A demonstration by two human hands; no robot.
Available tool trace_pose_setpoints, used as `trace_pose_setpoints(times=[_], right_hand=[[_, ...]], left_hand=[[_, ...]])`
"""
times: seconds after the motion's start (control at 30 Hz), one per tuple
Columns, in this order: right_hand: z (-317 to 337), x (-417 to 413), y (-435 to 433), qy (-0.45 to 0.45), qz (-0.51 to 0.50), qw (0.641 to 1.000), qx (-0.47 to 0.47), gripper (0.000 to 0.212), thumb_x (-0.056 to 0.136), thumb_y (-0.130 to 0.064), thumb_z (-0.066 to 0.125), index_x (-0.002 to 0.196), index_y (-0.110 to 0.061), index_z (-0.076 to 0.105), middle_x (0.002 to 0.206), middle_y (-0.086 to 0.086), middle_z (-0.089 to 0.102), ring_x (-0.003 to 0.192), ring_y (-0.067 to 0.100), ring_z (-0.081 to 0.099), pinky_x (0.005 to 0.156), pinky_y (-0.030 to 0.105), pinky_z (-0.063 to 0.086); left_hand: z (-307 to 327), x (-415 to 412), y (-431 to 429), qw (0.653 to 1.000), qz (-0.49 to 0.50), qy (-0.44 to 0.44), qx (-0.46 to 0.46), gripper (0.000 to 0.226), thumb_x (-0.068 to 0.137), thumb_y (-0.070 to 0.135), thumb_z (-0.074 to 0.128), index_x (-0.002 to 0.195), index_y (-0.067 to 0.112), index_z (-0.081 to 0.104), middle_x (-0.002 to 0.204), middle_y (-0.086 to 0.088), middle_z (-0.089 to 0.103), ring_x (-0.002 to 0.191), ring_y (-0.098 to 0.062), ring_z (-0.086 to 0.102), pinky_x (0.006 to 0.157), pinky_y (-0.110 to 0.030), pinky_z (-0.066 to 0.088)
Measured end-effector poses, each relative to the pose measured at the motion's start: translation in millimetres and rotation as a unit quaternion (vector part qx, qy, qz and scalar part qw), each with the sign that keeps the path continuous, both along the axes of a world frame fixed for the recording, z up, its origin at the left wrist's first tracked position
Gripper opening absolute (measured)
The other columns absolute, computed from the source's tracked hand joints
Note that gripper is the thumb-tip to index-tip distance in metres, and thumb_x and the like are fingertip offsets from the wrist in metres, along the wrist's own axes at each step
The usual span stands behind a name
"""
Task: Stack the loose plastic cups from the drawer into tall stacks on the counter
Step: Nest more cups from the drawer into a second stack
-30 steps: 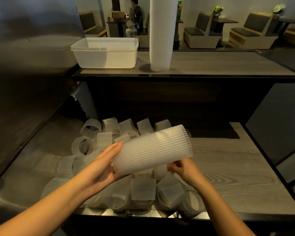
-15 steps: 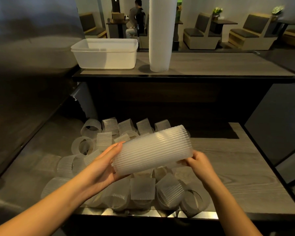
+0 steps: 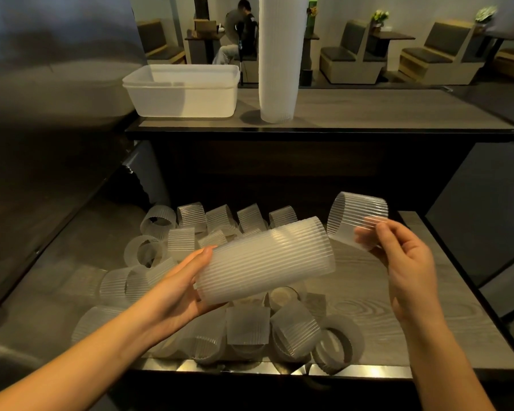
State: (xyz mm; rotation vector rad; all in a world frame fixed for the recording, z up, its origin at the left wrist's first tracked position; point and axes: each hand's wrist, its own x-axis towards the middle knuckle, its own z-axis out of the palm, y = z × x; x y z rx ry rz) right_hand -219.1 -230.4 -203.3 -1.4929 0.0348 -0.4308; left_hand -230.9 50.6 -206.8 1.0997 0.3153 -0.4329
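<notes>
Cups (image 3: 250,327), ribbed and translucent, are lying loose on their sides in the open drawer (image 3: 428,307): about twenty, overlapping too much for an exact count. One short stack (image 3: 267,262) is lying nearly level over the drawer, the left hand (image 3: 178,289) gripping its narrow end, thumb above and fingers beneath. One single cup (image 3: 358,221) is hanging just beside the stack's wide end, apart from it, the right hand (image 3: 404,262) pinching it between thumb and fingers. One tall stack (image 3: 279,69) is standing on the bench (image 3: 368,108) beside one white tub (image 3: 181,96), its top running out of view. Step in hand, as judged: nesting the single cup with the short stack. Next move is calling for lining the cup up with the stack's end and sliding it home without crushing the thin wall.
</notes>
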Motion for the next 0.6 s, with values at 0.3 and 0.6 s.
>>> trace_pose_setpoints(times=[0.3,0.6], right_hand=[[10.6,-18.1,8.0,-0.015,0.051,0.997,-0.054,0.018,0.089,-0.017,0.045,0.092,-0.022,0.062,0.081,-0.009,0.071,0.079,0.005,0.065,0.068,0.01,0.05],[6.4,-17.4,7.9,0.007,0.092,0.991,-0.093,0.021,0.09,-0.011,0.045,0.09,-0.021,0.063,0.08,-0.01,0.071,0.076,0.002,0.065,0.067,0.009,0.049]], left_hand=[[1.3,-0.2,0.0,1.0,0.008,0.007,-0.005,0.034,0.073,0.03,0.058,0.103,0.016,0.065,0.109,-0.009,0.063,0.1,-0.027,0.061,0.074,-0.041,0.057],[2.4,-0.8,0.4,1.0,0.008,0.009,-0.007,0.042,0.072,0.031,0.059,0.11,0.015,0.063,0.115,-0.011,0.06,0.102,-0.028,0.06,0.075,-0.041,0.057]])
